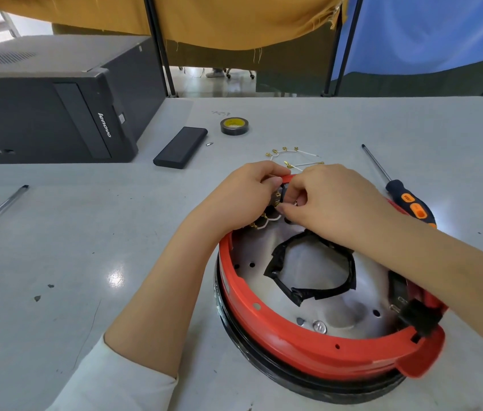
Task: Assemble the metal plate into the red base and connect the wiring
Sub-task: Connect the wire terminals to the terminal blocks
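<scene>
While both forearms reach up from the bottom of the frame, the left hand (247, 191) and right hand (326, 200) meet at the far rim of the red base (308, 351), fingers curled. The right hand pinches a small white wire (292, 204) with a brass terminal; the left grips a dark component (278, 194) at the rim. Lower right of centre, the round base lies flat, open side up, the metal plate (267, 286) seated inside. Just beyond the hands, loose white wires (293, 157) lie on the grey table (86, 247), and a screwdriver (394, 185) slants at right.
</scene>
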Demonstrator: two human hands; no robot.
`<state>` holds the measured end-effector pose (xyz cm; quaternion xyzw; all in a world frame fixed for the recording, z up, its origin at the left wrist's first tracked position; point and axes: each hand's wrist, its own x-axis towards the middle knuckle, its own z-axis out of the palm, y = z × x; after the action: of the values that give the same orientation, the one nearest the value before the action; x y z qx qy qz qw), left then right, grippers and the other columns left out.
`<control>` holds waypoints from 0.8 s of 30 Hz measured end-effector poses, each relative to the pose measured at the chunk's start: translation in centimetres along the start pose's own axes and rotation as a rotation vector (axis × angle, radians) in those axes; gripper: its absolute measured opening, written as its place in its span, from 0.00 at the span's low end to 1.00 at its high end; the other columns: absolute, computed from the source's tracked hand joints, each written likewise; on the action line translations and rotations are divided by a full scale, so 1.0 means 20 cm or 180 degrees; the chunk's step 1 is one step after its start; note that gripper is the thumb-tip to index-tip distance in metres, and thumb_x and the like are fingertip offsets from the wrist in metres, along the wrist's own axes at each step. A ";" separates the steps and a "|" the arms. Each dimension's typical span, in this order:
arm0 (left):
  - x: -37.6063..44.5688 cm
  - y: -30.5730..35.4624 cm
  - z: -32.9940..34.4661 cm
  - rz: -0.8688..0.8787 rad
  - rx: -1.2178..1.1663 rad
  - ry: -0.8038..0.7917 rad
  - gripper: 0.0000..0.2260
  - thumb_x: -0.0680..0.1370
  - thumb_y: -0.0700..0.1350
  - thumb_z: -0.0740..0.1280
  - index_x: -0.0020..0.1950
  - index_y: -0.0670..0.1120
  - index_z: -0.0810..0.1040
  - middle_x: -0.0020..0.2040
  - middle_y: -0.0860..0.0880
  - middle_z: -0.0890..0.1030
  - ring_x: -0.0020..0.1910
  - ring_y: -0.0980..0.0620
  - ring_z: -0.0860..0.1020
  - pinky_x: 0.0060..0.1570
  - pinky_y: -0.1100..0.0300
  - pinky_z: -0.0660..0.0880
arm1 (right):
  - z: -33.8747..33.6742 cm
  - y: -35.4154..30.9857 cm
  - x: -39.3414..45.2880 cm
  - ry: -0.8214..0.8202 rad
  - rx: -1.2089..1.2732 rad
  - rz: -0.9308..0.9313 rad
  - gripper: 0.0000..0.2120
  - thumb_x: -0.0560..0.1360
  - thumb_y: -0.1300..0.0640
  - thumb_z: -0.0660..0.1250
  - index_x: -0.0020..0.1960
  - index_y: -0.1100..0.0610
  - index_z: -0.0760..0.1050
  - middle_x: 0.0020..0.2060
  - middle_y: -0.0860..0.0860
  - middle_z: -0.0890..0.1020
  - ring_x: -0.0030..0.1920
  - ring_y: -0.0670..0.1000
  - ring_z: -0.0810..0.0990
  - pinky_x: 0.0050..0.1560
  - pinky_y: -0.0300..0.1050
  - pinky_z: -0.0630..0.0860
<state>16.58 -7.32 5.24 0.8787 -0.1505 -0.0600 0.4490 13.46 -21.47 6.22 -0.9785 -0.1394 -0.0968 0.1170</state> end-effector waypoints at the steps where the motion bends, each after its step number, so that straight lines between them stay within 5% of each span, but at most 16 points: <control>1: 0.00 0.00 0.00 -0.0001 0.0001 0.0008 0.14 0.83 0.41 0.58 0.65 0.49 0.78 0.59 0.50 0.81 0.58 0.52 0.77 0.56 0.61 0.71 | 0.01 0.01 0.00 0.0059 0.0079 0.0035 0.09 0.72 0.46 0.67 0.34 0.46 0.72 0.33 0.43 0.75 0.38 0.46 0.74 0.36 0.43 0.65; 7: 0.00 -0.01 0.00 0.0016 -0.0047 0.0023 0.13 0.83 0.41 0.59 0.64 0.50 0.78 0.59 0.51 0.81 0.54 0.54 0.77 0.49 0.64 0.71 | 0.03 0.03 -0.02 0.0022 0.0559 -0.0069 0.12 0.71 0.52 0.69 0.32 0.46 0.69 0.30 0.44 0.77 0.34 0.42 0.73 0.36 0.44 0.70; 11: 0.00 -0.01 0.00 0.0020 -0.0092 0.0023 0.13 0.83 0.41 0.59 0.64 0.50 0.77 0.59 0.50 0.81 0.59 0.54 0.77 0.57 0.63 0.71 | 0.03 0.04 -0.03 0.0063 0.0698 -0.0084 0.11 0.71 0.53 0.69 0.33 0.47 0.71 0.30 0.45 0.79 0.34 0.41 0.74 0.35 0.38 0.68; 16: 0.00 -0.01 0.00 0.0014 -0.0075 0.0028 0.13 0.83 0.42 0.59 0.63 0.51 0.78 0.58 0.52 0.81 0.54 0.55 0.78 0.46 0.73 0.69 | 0.03 0.04 -0.02 0.0055 0.0707 -0.0020 0.11 0.71 0.54 0.68 0.32 0.47 0.70 0.30 0.44 0.78 0.34 0.40 0.73 0.32 0.33 0.65; 24: 0.00 -0.01 0.00 0.0020 -0.0105 0.0015 0.13 0.83 0.41 0.59 0.63 0.50 0.78 0.58 0.52 0.81 0.58 0.55 0.78 0.50 0.72 0.69 | 0.04 0.03 -0.02 0.0067 0.0743 0.0041 0.10 0.70 0.55 0.67 0.32 0.48 0.70 0.29 0.44 0.78 0.33 0.40 0.74 0.31 0.32 0.65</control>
<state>16.65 -7.22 5.14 0.8709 -0.1512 -0.0590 0.4639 13.40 -21.93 5.32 -0.9581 -0.1422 -0.0894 0.2321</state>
